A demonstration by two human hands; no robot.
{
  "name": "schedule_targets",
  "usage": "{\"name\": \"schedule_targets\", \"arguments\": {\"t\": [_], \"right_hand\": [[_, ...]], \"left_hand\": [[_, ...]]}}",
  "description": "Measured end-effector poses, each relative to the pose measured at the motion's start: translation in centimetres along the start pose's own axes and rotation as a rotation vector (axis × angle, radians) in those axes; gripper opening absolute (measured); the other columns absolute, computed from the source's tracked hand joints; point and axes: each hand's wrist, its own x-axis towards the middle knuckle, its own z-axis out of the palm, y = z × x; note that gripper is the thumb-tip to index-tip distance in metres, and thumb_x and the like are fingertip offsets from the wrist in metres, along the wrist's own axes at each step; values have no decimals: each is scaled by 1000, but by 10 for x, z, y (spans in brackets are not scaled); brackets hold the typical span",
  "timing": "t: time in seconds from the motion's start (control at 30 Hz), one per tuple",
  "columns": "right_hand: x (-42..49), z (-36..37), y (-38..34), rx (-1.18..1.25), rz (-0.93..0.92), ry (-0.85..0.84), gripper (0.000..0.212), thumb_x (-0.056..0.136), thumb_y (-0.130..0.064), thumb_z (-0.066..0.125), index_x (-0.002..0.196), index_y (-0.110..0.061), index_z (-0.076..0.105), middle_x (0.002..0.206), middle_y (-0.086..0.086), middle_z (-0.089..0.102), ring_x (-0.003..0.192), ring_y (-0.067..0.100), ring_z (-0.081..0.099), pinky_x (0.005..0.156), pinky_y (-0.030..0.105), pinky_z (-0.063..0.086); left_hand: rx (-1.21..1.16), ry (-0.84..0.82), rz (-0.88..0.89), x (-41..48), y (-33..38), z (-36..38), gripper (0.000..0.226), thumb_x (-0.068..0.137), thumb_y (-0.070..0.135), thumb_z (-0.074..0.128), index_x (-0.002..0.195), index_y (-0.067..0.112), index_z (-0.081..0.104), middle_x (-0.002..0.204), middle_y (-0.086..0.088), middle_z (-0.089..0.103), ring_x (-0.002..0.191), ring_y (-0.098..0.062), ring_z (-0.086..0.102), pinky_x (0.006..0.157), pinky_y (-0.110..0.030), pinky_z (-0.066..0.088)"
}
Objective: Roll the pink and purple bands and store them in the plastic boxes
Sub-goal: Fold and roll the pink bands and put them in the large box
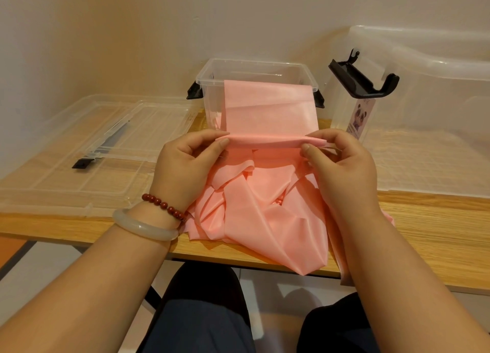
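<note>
Your left hand and right hand pinch the two ends of the roll in the pink band, in the middle of the frame below the clear box; it looks soft, light and slippery, so grip it there.

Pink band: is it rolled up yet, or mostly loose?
Mostly loose. The pink band has only a thin roll, pinched by left hand and right hand; the rest lies crumpled on the table.
</note>
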Motion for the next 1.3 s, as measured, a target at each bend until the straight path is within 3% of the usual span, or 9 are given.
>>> {"name": "schedule_targets", "arguments": {"t": [0.13,0.27,0.43,0.63,0.8,0.93,1.1,1.2,1.3], "right_hand": [[1,1,3,17,-33,25,5,88,-18,70,92,-22,70,110,-3,62,97,15,66,82,40,59],[0,0,2,33,-8,38,2,91,-23,67,92,-23,68,104,-1,66,89,16,67,68,40,61],[-2,0,-2,45,-21,32,4,92,-18,63,92,-22,63,92,0,69,81,15,67,75,44,58],[-3,0,-3,97,7,27,9,94,-16,62,91,-25,62,93,-1,69,84,10,68,79,41,59],[-3,0,-5,154,9,-6,7,94,-11,62,95,-19,62,99,5,68,85,12,68,79,34,60],[-3,0,-3,182,9,-29,11,94,-11,63,93,-23,62,102,10,67,89,16,68,77,29,58],[-2,1,-2,184,34,-23,17,93,-10,62,101,-25,63,102,4,70,89,14,69,75,27,58],[-1,1,0,138,36,-10,20,91,-13,66,102,-30,70,102,0,71,90,15,69,76,30,58],[-1,1,-1,126,61,10,14,90,-16,68,96,-27,75,96,-5,72,83,6,67,73,23,55]], "left_hand": [[88,-6,76,2,-3,-2,13,89,20,66,92,32,70,100,10,67,85,-10,65,74,-20,54],[57,-6,39,1,-2,-1,17,88,17,66,99,31,68,91,6,69,74,0,63,65,-14,51],[7,-42,43,1,0,-1,21,90,12,64,100,31,63,89,0,66,67,-3,62,60,-15,51],[17,-128,-1,2,-1,-1,19,97,23,52,105,38,61,101,15,65,85,0,65,69,-17,53],[-118,-234,-100,5,-2,0,28,99,39,37,122,41,54,124,6,58,108,-10,63,84,-22,53],[-108,-260,-134,4,-3,0,41,90,55,35,121,41,59,129,3,57,107,-12,65,84,-24,54],[-87,-185,-120,1,-1,-2,36,89,51,43,108,33,68,112,0,69,99,-12,68,82,-27,55],[-83,-133,-71,1,1,-2,19,93,28,57,109,31,67,107,8,70,93,-6,68,76,-18,54],[-77,-165,-27,1,1,-2,28,85,16,67,109,30,65,101,12,71,95,-3,68,77,-15,52]]}}
